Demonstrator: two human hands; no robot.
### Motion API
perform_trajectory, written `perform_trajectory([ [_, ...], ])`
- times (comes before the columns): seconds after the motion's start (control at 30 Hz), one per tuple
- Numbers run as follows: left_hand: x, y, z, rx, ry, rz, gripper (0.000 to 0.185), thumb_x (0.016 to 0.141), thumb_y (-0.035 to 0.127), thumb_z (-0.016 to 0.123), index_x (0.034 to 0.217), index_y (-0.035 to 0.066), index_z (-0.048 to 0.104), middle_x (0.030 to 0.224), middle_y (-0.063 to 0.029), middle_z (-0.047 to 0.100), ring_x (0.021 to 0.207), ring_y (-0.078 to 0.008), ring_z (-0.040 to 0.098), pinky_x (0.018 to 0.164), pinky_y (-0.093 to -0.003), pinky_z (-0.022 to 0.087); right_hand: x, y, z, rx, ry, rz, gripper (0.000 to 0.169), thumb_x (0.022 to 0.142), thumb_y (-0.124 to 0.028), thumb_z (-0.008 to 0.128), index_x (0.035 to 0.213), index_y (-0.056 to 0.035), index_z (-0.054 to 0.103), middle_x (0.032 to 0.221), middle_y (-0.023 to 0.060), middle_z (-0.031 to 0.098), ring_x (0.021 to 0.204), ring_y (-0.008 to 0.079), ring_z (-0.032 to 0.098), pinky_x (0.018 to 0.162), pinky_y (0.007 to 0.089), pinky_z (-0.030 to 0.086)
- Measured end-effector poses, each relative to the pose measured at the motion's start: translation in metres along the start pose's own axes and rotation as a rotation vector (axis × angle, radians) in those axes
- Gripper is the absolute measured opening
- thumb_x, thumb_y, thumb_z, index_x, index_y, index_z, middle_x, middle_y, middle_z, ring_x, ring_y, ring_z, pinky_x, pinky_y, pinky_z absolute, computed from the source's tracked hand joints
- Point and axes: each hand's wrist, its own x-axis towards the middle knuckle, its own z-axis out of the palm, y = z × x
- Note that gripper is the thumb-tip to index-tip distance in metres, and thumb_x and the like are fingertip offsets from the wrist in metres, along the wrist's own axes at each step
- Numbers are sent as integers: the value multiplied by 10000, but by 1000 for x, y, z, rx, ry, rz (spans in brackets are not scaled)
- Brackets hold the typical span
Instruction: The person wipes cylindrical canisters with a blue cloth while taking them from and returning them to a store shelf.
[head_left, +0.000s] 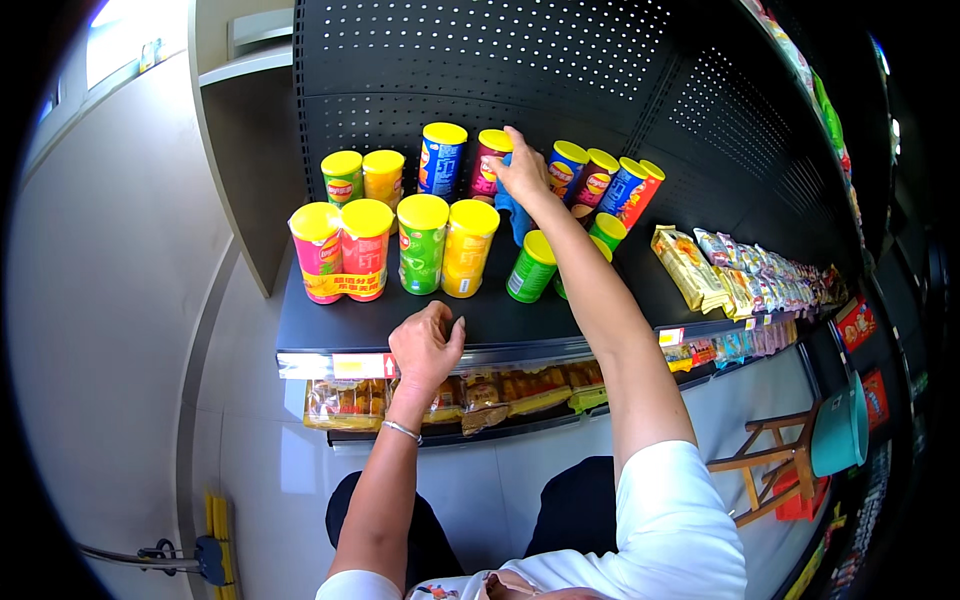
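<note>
My right hand (519, 166) reaches to the back of the black shelf (480, 322). It has a blue cloth (513, 214) under its palm, and its thumb and fingers touch a maroon Lay's chip canister (486, 182) with a yellow lid. My left hand (427, 341) is at the shelf's front edge with its fingers curled and nothing visible in them. Just behind it stand a green canister (421, 255), a yellow canister (469, 259) and a wrapped pink pair (341, 259). My right forearm partly hides the green canisters (532, 274) on the right.
Bagged snacks (686, 266) line the shelf to the right, and packaged baked goods (517, 390) fill the shelf below. A wooden stool (780, 457) with a teal bucket (838, 426) stands at the right. A perforated back panel (480, 52) rises behind the canisters.
</note>
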Motion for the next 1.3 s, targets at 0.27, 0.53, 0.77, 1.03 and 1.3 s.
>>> perform_trajectory([
  [0.27, 1, 2, -1, 19, -16, -21, 203, 784, 242, 768, 795, 92, 631, 670, -88, 650, 660, -304, 656, 579, -397, 492, 9, 40, -45, 60, 81, -58, 673, 767, -359, 818, 1329, -74, 582, 1179, 193, 688, 1116, 346, 650, 924, 435, 539],
  [0.53, 0, 4, 1, -11, -14, -12, 205, 788, 242, 764, 783, 90, 627, 660, -78, 647, 648, -293, 655, 575, -389, 494, 38, 91, -72, -385, -8, 61, 688, 857, -392, 762, 1424, -103, 501, 1335, 196, 588, 1242, 351, 585, 998, 455, 517],
  [0.77, 0, 1, -3, 13, 12, 6, 212, 778, 245, 768, 774, 89, 623, 655, -84, 639, 644, -291, 652, 570, -390, 490, 23, 54, -76, -410, -75, 151, 643, 856, -421, 762, 1385, -128, 544, 1346, 195, 585, 1220, 355, 604, 965, 456, 532],
  [1.03, -1, 3, 0, 17, 2, 4, 211, 777, 244, 766, 780, 90, 622, 661, -85, 639, 657, -293, 652, 577, -399, 490, 15, 66, -71, -220, 65, 46, 661, 820, -361, 782, 1406, -198, 524, 1212, 216, 634, 1136, 397, 624, 945, 469, 518],
  [1.3, -3, 3, 0, -66, 9, 13, 191, 798, 221, 764, 795, 72, 644, 627, -66, 641, 556, -239, 617, 544, -349, 461, -9, 42, -180, -2, 521, -323, 677, 806, -269, 798, 1405, -128, 517, 1190, 193, 679, 1092, 318, 667, 944, 406, 521],
])
